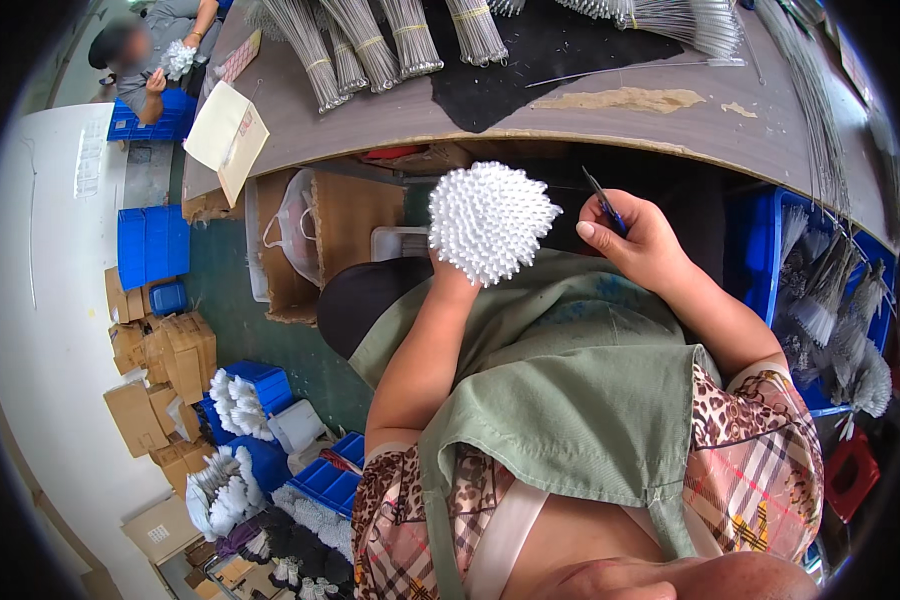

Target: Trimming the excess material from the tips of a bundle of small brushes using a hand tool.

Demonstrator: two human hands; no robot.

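Observation:
My left hand (454, 274) is closed round a tight bundle of thin brushes (492, 222), held up over my lap. Their many white tips face upward in a dome and hide most of the fingers. To the right of the bundle, and apart from it, my right hand (634, 240) grips a slim dark tool (604, 200) with a pointed end and some blue near the fingers. Its exact kind I cannot make out. A green apron (570, 400) covers my lap below both hands.
Ahead, a table (370, 125) with a chipped edge bears several looped wire bundles (410, 40) and a black cloth (500, 90). A blue bin (760, 260) with more bundles stands at right. Cartons (175, 350) and blue crates lie left. A person (160, 60) sits far left.

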